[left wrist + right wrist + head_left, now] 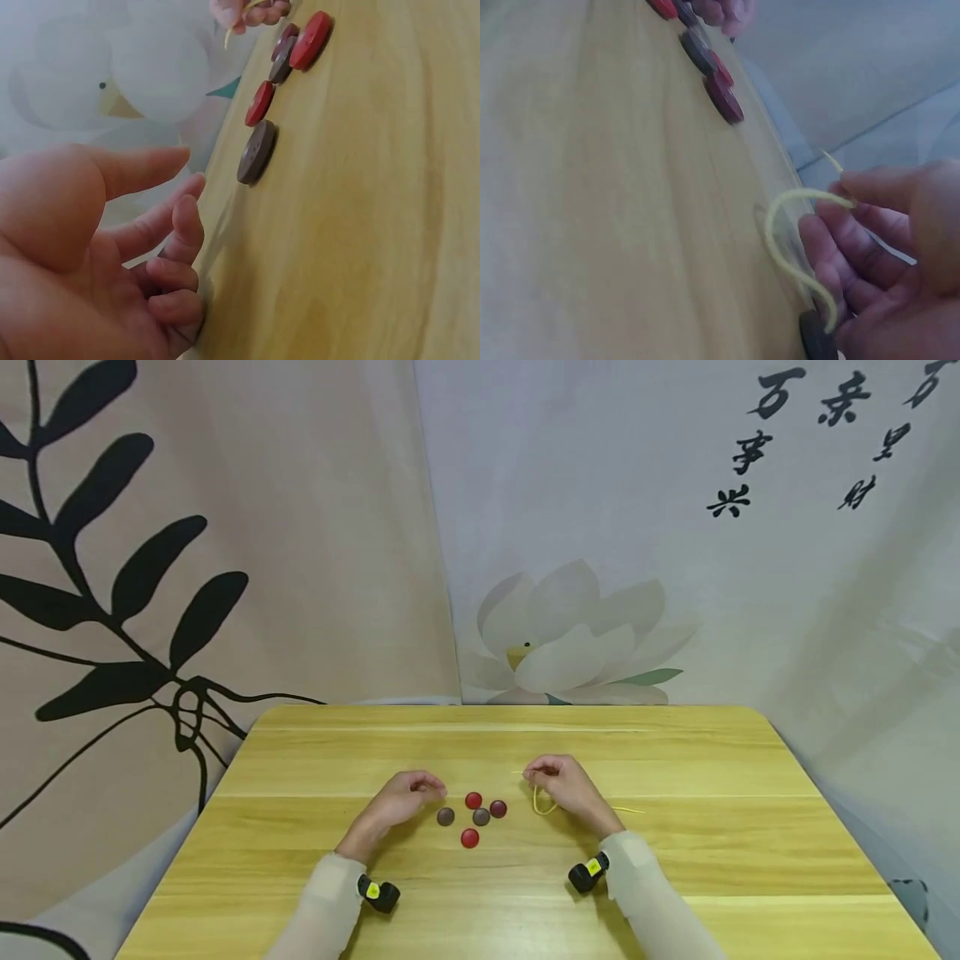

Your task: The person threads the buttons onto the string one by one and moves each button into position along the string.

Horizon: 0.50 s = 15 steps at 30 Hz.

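My right hand (566, 785) pinches a thin yellow cord (780, 225) between thumb and forefinger, a short tip of it sticking out past them. The cord loops down below the fingers to a dark button (817, 337) by the palm in the right wrist view; the hand hides that button in the head view. My left hand (408, 795) hovers with thumb and fingers apart, holding nothing, just left of a brown button (446, 816). Between the hands lie a red button (473, 800), a maroon button (498, 808), a second brown button (481, 817) and another red button (469, 837).
All of this is on a light wooden table (360, 743) with rounded far corners. A tail of the yellow cord (628, 810) shows on the tabletop right of my right wrist. A printed curtain (360, 527) hangs behind the far edge.
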Tool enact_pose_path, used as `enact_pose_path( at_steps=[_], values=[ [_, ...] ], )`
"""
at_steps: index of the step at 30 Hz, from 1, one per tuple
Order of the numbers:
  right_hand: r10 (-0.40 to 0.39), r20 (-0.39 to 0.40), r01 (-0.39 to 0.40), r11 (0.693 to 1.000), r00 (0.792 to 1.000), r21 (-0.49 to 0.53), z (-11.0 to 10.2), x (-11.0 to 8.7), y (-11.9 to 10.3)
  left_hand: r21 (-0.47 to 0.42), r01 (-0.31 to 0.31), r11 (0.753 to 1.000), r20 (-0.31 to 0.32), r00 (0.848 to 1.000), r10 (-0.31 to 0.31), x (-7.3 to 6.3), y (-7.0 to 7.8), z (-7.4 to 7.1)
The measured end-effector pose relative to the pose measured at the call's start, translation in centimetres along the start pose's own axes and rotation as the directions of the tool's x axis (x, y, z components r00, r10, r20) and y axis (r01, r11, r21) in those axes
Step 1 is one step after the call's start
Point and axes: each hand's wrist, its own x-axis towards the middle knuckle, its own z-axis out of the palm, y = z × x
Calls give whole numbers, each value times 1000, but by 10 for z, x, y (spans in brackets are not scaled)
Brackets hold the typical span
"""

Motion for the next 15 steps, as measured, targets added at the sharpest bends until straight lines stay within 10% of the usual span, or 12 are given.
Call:
enact_pose_path(
  at_steps=[15],
  values=[
    [89, 65, -92, 995, 994, 41, -8, 2, 6, 60, -26, 998, 124, 992, 18, 3, -4, 0]
  ],
)
